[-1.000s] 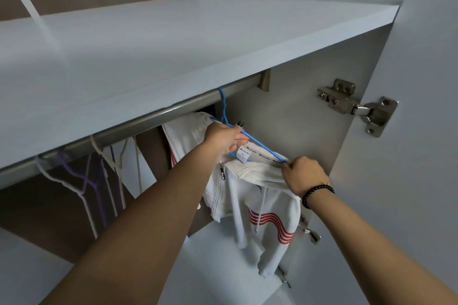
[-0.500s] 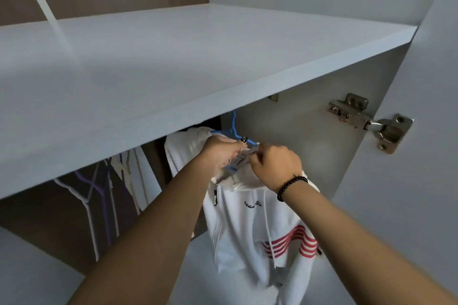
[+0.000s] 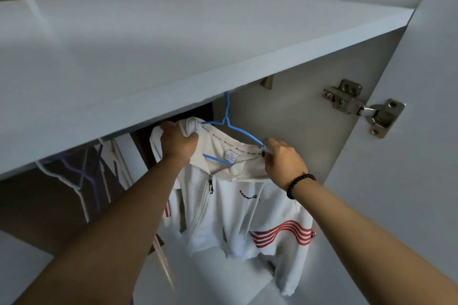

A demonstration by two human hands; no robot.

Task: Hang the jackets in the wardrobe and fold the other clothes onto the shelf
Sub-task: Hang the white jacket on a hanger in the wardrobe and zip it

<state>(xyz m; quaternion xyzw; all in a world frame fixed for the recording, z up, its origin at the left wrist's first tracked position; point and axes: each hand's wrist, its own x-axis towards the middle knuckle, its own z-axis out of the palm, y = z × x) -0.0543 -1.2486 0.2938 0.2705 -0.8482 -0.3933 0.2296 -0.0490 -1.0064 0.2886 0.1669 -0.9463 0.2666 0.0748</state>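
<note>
Both forearms were bare, no sleeves visible; right wrist wore black beaded bracelet (image 3: pixel 300 185); nothing on left wrist.

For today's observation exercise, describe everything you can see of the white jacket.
The white jacket looks like soft fleece, with a front zip, a small dark script logo, red stripes and a neck label. It hangs on a blue hanger under the shelf. The left hand grips one shoulder; the right hand pinches the collar's other side.
</note>
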